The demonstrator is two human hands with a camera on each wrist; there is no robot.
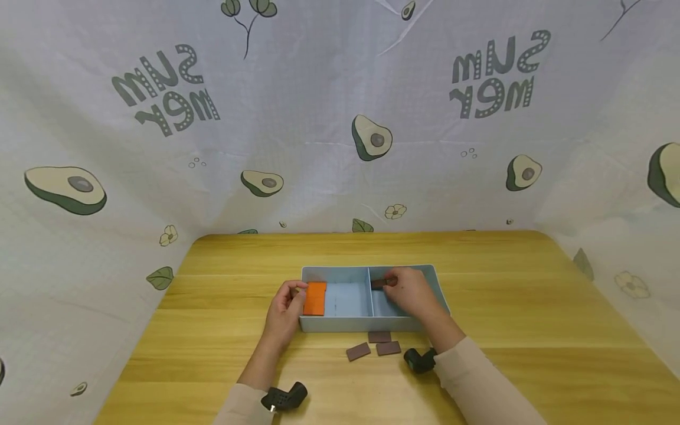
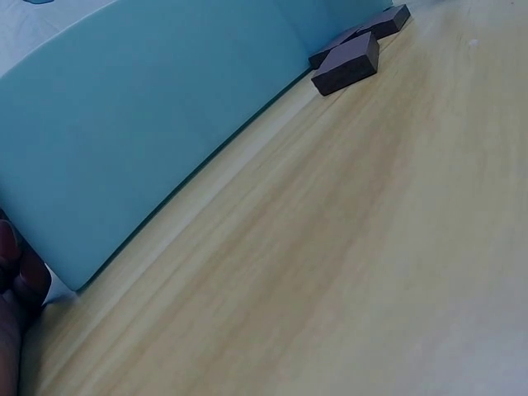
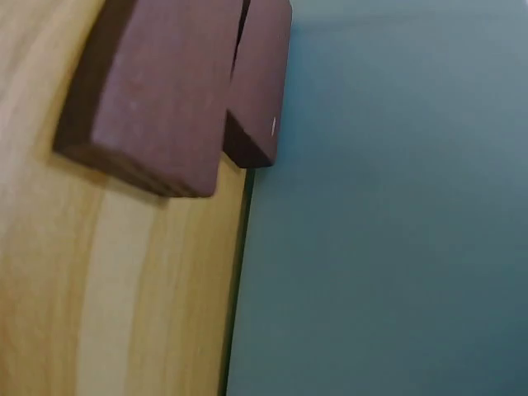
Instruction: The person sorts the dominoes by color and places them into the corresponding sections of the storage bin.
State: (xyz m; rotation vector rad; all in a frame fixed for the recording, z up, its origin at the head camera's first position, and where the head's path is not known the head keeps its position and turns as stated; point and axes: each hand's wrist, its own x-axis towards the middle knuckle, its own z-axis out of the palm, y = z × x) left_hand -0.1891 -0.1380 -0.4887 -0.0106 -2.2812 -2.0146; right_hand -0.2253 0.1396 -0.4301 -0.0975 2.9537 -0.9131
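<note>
Pinching a brown block (image 1: 378, 284) with the right hand (image 1: 411, 291) (the nearer), inside the right half of the box (image 1: 334, 324), lengthwise along it; gripping the box's left end with the curled left hand (image 1: 283, 311).

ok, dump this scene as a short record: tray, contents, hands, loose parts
tray: blue, two compartments, on wooden table
left compartment: orange piece(s) at its left end, count unclear
right compartment: brown piece(s) beside the divider, count hidden by fingers
left hand: at tray's left wall, grip unclear
right hand: in right compartment, pinching brown
loose brown blocks: three, on table in front of tray
</note>
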